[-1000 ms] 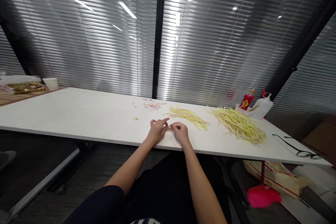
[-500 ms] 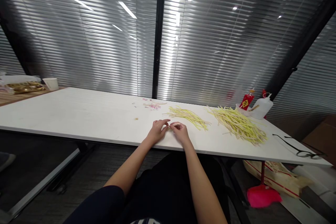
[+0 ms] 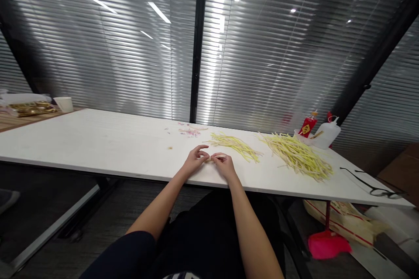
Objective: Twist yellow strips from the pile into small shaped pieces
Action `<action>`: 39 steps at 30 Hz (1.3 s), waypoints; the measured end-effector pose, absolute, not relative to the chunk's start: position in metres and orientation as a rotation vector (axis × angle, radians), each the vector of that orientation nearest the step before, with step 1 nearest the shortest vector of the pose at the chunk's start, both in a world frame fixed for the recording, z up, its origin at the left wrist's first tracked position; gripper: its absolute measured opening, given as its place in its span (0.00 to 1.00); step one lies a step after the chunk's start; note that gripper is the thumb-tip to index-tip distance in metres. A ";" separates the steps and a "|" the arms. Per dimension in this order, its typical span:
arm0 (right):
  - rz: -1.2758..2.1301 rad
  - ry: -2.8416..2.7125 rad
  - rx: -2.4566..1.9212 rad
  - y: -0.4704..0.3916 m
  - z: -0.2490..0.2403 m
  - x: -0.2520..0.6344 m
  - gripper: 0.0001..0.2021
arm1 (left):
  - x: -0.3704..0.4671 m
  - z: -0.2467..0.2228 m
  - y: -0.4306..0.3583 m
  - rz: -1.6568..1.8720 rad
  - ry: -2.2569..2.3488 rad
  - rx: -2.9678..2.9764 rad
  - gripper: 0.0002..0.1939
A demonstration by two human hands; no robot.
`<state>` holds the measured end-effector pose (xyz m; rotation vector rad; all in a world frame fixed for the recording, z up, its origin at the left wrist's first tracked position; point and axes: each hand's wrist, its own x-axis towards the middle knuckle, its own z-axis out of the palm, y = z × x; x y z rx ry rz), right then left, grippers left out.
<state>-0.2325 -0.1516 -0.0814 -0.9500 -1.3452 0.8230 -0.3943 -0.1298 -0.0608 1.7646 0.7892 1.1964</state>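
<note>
The person's right hand point(image 3: 224, 165) is clamping thumb and finger together on a short, pale strand point(image 3: 221, 156) just above the near edge of the table point(image 3: 114, 139). The left hand point(image 3: 195, 159) is facing it; one finger is standing raised and apart while lower tips are bunching by the strand's end, though I cannot tell whether they are gripping it. The step in hand seems to be close fingertip work on this single piece, and the next move is probably calling for a light, steady pinch from both sides.

Just beyond, a small bundle of yellow strands point(image 3: 234, 144) is lying near the right hand, with pinkish scraps point(image 3: 190, 131) scattering farther back. Rightward, a larger yellow pile point(image 3: 296, 154), a red bottle point(image 3: 307, 126) and glasses point(image 3: 379, 192) are sitting. Slatted blinds point(image 3: 131, 52) are covering the windows behind.
</note>
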 end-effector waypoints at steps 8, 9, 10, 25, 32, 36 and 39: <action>0.864 -1.364 -0.872 -0.158 -0.076 -0.231 0.08 | -0.396 -0.069 -0.114 1.111 0.603 1.439 0.16; 0.872 -1.364 -0.864 -0.158 -0.075 -0.231 0.08 | -0.396 -0.070 -0.113 1.096 0.600 1.423 0.15; 0.878 -1.364 -0.858 -0.158 -0.075 -0.231 0.08 | -0.396 -0.070 -0.112 1.077 0.600 1.413 0.15; 0.896 -1.267 -0.921 -0.151 -0.081 -0.234 0.13 | -0.391 -0.060 -0.129 1.036 0.704 1.756 0.16; 0.698 -1.059 -1.075 -0.148 -0.082 -0.229 0.21 | -0.393 -0.062 -0.131 1.218 0.973 2.021 0.14; 0.483 -0.859 -1.165 -0.144 -0.087 -0.224 0.21 | -0.393 -0.065 -0.133 1.188 1.137 2.246 0.09; 0.452 -0.879 -1.214 -0.142 -0.092 -0.223 0.20 | -0.391 -0.065 -0.137 1.044 1.316 2.397 0.10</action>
